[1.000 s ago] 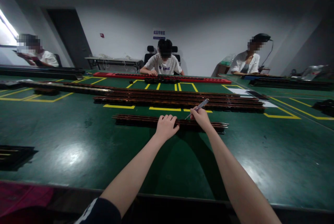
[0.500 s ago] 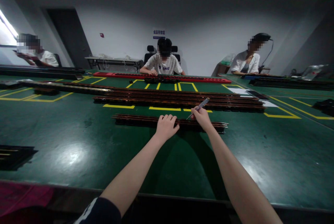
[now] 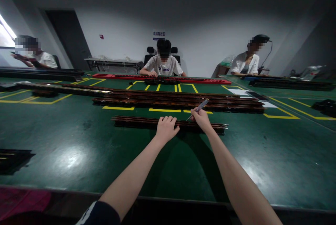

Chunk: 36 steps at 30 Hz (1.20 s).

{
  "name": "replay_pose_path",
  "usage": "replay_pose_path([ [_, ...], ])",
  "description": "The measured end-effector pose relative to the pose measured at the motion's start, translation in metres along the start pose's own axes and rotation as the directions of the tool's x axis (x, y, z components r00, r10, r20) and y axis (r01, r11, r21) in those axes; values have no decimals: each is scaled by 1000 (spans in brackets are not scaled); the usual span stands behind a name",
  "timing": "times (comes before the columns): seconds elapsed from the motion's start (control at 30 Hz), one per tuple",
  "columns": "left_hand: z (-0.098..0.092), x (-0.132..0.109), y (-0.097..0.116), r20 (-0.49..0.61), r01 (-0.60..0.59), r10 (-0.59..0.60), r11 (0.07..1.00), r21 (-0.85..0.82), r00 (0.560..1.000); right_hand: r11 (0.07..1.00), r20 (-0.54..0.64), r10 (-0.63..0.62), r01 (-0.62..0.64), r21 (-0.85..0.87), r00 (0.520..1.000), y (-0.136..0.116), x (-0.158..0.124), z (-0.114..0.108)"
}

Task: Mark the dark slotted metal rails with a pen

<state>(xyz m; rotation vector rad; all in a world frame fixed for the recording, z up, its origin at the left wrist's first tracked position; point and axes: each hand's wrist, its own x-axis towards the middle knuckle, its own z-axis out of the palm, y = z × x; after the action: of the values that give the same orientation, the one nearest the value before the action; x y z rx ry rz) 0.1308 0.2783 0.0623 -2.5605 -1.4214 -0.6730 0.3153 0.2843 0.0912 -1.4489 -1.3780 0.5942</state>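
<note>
A short stack of long, thin dark strips [image 3: 136, 122] with brownish edges lies crosswise on the green table in front of me. My left hand [image 3: 166, 128] grips this stack near its middle, fingers curled over the top and thumb on the near side. To its right, my right hand [image 3: 201, 120] is closed around a slim screwdriver [image 3: 202, 104] with a clear, greyish handle. The screwdriver slants, its handle up to the right and its thin shaft down to the left. Its tip is at the strips' far side; whether it touches them I cannot tell.
Beyond lies a larger bundle of long strips [image 3: 157, 99], and past it a red slotted rail [image 3: 115, 76]. Another dark stack [image 3: 15, 160] is at the near left. Yellow tape [image 3: 283, 116] marks the green table [image 3: 86, 162]. Three people sit across, one [image 3: 164, 65] directly opposite.
The view has shifted very slightly. Both hands keep the same places on the strips, and the screwdriver stays at nearly the same slant.
</note>
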Motion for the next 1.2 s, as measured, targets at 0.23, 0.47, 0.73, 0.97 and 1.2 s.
replay_pose_path([
  [0.23,-2,0,1,1,1,-1,1000,-2,1000,1000,-12,-6,5,-7,1000,3,1,2],
  [0.47,-4,-1,0,-8,44,-44,999,-5,999,998,5,-40,40,-39,999,-1,-1,5],
  [0.73,3,0,-1,-62,24,-25,1000,-4,998,995,45,-68,71,-69,997,-5,-3,6],
  [0.97,5,0,-2,-66,12,-12,1000,2,998,993,56,-87,92,-76,995,-7,-4,7],
  [1.2,-1,0,1,-22,30,-30,999,16,999,996,75,-64,69,-65,995,-11,-5,7],
])
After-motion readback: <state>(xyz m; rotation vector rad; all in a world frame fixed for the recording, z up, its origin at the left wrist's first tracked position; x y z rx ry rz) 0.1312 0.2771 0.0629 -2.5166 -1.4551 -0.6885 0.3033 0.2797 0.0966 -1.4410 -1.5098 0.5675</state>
